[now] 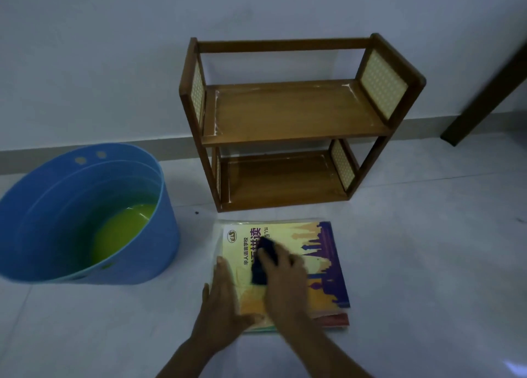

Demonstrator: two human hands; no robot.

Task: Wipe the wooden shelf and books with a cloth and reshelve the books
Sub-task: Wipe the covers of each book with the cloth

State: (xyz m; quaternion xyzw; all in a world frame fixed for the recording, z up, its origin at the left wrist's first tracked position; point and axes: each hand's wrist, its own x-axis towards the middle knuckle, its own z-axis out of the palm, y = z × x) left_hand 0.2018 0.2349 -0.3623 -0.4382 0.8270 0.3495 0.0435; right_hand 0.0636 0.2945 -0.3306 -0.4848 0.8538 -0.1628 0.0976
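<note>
The stack of books (313, 266) lies flat on the floor (427, 263) just before the wooden shelf (285, 112), long axis running toward it. The right hand (282, 272) presses a dark cloth (263, 259) on the top cover; the left hand (222, 300) rests flat, fingers straight, on the books' left edge. The blue tub (42, 235) holds yellow-green liquid (122, 229).

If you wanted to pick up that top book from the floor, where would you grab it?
Probably by its right long edge, coming in from the right. The top book lies flat on a stack, its left side held down by the left hand and its middle covered by the right hand with the dark cloth. Only the right edge is free, so fingers could slip under it.
</note>
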